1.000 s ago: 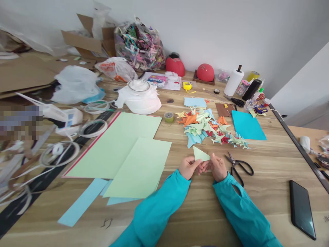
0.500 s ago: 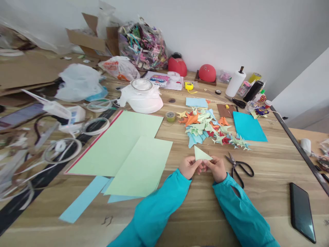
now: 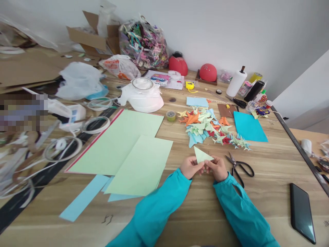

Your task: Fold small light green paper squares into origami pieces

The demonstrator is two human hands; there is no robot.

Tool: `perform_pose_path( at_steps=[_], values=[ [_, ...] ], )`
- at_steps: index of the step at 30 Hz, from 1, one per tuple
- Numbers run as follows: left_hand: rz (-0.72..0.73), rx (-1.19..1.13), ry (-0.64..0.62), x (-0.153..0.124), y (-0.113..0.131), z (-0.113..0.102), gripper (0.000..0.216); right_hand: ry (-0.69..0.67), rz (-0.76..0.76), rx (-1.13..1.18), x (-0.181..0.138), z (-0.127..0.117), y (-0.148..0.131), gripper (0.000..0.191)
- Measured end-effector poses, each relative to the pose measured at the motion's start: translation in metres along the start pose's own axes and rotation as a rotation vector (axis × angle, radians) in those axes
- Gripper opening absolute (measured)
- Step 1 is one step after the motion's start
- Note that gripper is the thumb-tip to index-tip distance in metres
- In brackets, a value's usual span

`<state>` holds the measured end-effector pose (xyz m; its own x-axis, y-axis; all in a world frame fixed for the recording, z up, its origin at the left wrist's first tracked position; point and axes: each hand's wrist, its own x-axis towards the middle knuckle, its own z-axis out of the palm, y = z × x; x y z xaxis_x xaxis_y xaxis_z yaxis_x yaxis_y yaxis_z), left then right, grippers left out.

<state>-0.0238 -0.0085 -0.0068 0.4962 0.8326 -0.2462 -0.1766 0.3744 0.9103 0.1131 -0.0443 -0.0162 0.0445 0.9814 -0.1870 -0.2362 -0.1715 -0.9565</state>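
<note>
A pale green sheet of paper folded into a triangle [image 3: 202,155] is held up just above the table. My left hand [image 3: 190,167] pinches its lower left side, and my right hand [image 3: 216,168] pinches its lower right side, the thumbs nearly meeting at the bottom edge. The fingers behind the paper are partly hidden. Just beyond lies a heap of folded paper cranes [image 3: 203,125] in green, orange, blue and red. Black-handled scissors [image 3: 239,167] rest to the right of my right hand, blades slightly apart.
Large pale green sheets [image 3: 141,164] lie at left over blue paper strips [image 3: 83,199]. A phone [image 3: 302,212] is at the right. Bright blue paper [image 3: 250,126] sits beyond the scissors. Farther back are a tape measure [image 3: 189,85], a red pincushion [image 3: 208,72] and plastic bags [image 3: 78,80].
The folded paper and both hands have barely moved; both still hold the triangle. The view has shifted very slightly.
</note>
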Motion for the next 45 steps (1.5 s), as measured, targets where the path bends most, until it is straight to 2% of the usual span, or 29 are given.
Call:
perform_pose_path(
  at_steps=[5, 12, 23, 34, 45],
  values=[
    [-0.036, -0.022, -0.017, 0.0, 0.002, 0.0, 0.031, 0.02, 0.022, 0.035, 0.0, 0.001, 0.0, 0.023],
    [-0.107, -0.06, -0.117, 0.001, 0.006, -0.002, 0.035, 0.079, 0.015, 0.086, -0.001, 0.001, 0.002, 0.023],
    [-0.131, -0.055, -0.029, 0.003, 0.002, -0.002, 0.037, 0.161, -0.026, 0.073, 0.001, 0.002, 0.005, 0.024],
    [-0.218, -0.187, -0.168, 0.003, 0.004, -0.01, 0.038, 0.151, -0.022, 0.082, 0.0, 0.003, 0.002, 0.022],
    [-0.234, -0.206, -0.222, 0.002, 0.006, -0.011, 0.032, 0.183, -0.046, 0.058, 0.0, 0.004, 0.001, 0.022]
  ],
)
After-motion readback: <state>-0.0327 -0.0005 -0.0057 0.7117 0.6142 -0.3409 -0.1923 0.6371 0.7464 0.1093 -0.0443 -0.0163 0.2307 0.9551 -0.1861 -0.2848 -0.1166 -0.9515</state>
